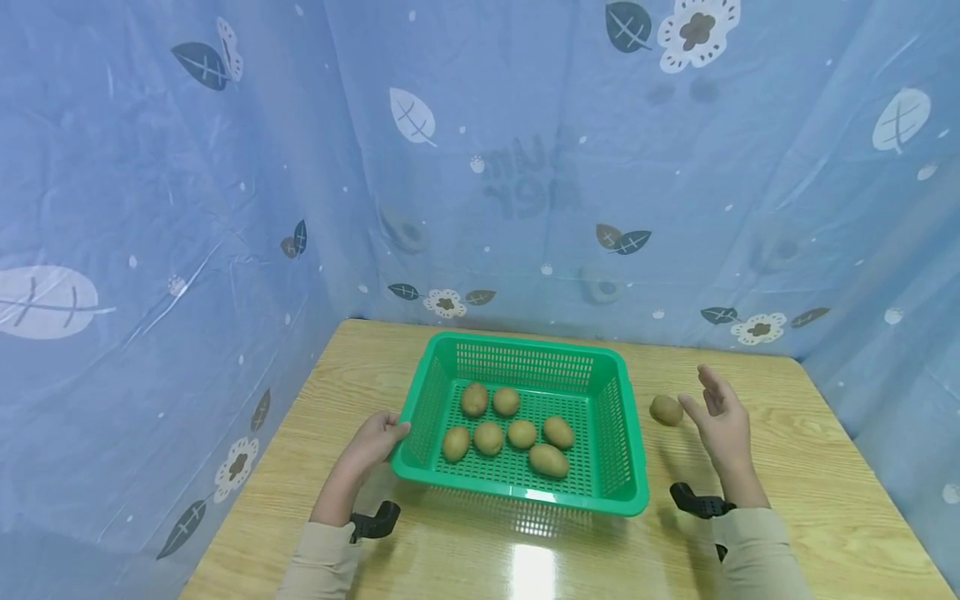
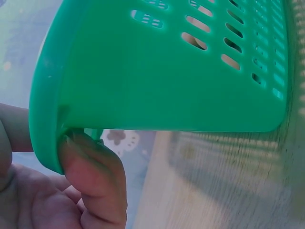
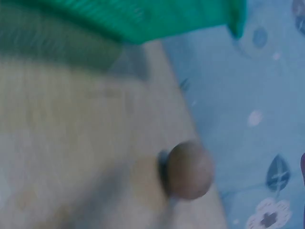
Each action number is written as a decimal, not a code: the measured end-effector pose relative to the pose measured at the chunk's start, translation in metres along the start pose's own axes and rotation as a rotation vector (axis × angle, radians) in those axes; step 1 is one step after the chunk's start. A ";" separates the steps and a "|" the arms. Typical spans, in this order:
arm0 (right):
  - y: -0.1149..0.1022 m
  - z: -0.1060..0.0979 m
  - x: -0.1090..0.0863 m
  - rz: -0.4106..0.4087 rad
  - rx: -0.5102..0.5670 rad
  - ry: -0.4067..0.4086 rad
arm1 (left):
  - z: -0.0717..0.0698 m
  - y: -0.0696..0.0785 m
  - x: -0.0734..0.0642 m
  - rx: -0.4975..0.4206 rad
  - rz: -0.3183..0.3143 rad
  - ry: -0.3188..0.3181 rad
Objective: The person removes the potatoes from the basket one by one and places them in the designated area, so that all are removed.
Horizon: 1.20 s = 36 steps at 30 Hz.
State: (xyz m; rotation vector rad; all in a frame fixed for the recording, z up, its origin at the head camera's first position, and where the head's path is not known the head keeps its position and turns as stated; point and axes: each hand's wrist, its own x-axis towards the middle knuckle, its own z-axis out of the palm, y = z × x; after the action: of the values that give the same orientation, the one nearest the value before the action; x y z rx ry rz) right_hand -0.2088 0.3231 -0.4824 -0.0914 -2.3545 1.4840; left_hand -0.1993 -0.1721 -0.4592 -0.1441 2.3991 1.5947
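A green plastic basket with slotted walls stands on the table, and several potatoes lie on its floor. My left hand grips the basket's left rim; in the left wrist view the fingers curl over the rim. To the right of the basket, one potato lies on the table. My right hand is beside that potato with fingers spread and nothing held. In the blurred right wrist view the loose potato shows, with the basket above it.
The wooden table runs back to a blue patterned curtain, which also hangs at both sides. A black wrist mount is on the left wrist, and another mount is on the right.
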 end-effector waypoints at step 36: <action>-0.082 0.052 0.014 -0.236 0.342 -0.227 | 0.001 -0.003 0.002 -0.006 -0.007 0.014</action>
State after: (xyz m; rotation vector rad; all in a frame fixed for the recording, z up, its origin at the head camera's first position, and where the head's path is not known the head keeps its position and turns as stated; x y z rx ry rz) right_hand -0.2280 0.2450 -0.4257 0.4455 -2.1413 1.8253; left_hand -0.2008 -0.1723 -0.4626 -0.1652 2.4017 1.6032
